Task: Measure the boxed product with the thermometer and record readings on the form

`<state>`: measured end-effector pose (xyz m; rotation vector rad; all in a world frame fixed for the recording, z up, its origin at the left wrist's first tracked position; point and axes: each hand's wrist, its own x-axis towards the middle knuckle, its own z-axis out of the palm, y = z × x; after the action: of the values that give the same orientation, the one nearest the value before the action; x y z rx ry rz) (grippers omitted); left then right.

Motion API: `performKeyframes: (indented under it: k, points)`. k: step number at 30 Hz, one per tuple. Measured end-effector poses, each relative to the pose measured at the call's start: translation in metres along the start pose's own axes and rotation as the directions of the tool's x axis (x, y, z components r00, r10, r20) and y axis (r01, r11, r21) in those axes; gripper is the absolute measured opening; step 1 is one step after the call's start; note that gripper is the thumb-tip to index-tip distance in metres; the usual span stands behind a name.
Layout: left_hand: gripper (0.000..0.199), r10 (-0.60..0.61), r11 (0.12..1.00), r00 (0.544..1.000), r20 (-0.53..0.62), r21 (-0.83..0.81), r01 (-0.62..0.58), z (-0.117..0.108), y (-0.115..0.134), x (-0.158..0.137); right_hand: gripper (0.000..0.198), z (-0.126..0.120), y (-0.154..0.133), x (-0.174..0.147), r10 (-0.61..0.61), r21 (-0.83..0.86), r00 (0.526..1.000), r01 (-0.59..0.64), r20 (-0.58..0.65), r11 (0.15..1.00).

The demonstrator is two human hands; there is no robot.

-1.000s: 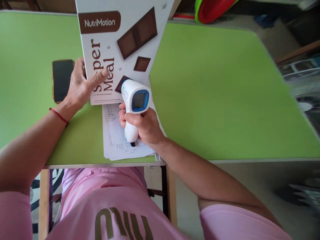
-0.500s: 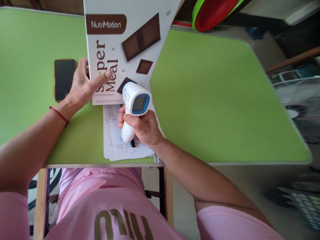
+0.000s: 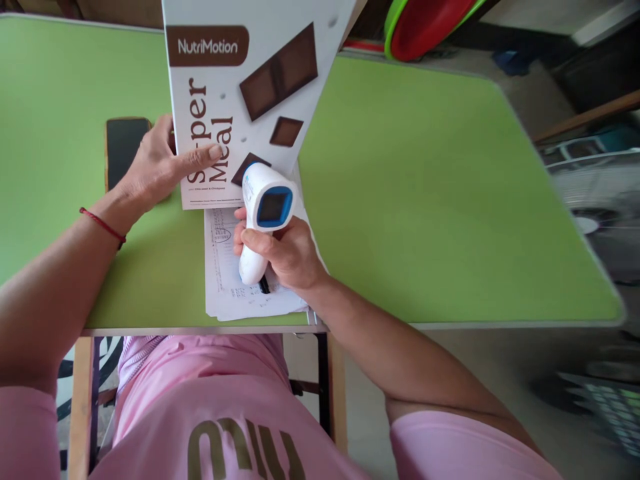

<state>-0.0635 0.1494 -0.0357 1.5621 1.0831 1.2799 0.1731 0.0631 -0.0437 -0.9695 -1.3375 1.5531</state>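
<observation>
A white carton (image 3: pixel 250 87) printed "NutriMotion Super Meal" with brown chocolate squares stands on the green table (image 3: pixel 425 200). My left hand (image 3: pixel 155 170) grips its left edge, thumb across the front. My right hand (image 3: pixel 283 257) is closed around the handle of a white and blue infrared thermometer (image 3: pixel 263 213), whose head points at the carton's lower front and whose screen faces me. Under that hand lies a stack of printed paper sheets (image 3: pixel 235 293) with a dark pen partly hidden by the fingers.
A black phone (image 3: pixel 123 147) lies left of the carton, partly behind my left hand. Red and green round trays (image 3: pixel 425 23) lean beyond the table's far edge. A fan (image 3: pixel 595 193) stands on the floor at the right.
The carton and my left hand have shifted slightly left. The thermometer's head has tipped a little, its screen now darker. My right hand stays on the papers.
</observation>
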Motion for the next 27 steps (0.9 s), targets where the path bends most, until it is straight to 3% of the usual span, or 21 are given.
performKeyframes:
  k: [3,8,12,17,20,23,27]
  points:
    - [0.07,-0.02,0.995,0.994,0.108,0.097,0.009,-0.009,0.012,0.001,0.039,0.0,0.0,-0.001,0.02,-0.004,1.0,-0.02,-0.005,1.0]
    - [0.056,-0.023,0.996,0.987,0.16,0.089,0.008,-0.027,0.014,0.006,0.037,0.0,-0.003,-0.003,0.021,0.005,1.0,-0.022,0.01,1.0]
    - [0.051,-0.1,0.992,0.985,0.138,-0.068,0.11,-0.033,0.009,0.008,0.036,0.0,-0.006,-0.002,0.021,0.009,0.999,-0.021,0.024,1.0]
    - [0.053,-0.082,0.967,0.994,0.078,-0.236,0.099,-0.032,0.003,0.008,0.038,0.0,-0.004,-0.001,0.014,0.0,0.999,-0.014,0.03,1.0]
    - [0.053,-0.069,0.981,0.986,0.15,-0.17,0.095,-0.033,0.0,0.01,0.039,0.0,-0.004,-0.001,0.027,0.0,0.999,-0.027,0.02,1.0]
    - [0.055,-0.104,0.995,0.958,0.269,0.017,0.103,-0.036,-0.002,0.014,0.04,-0.002,-0.006,0.001,0.047,-0.005,0.999,-0.047,0.024,0.999]
    - [0.065,-0.142,0.988,0.957,0.252,0.102,0.12,-0.039,-0.004,0.017,0.043,-0.01,-0.008,0.005,0.012,-0.002,1.0,-0.012,0.02,1.0]
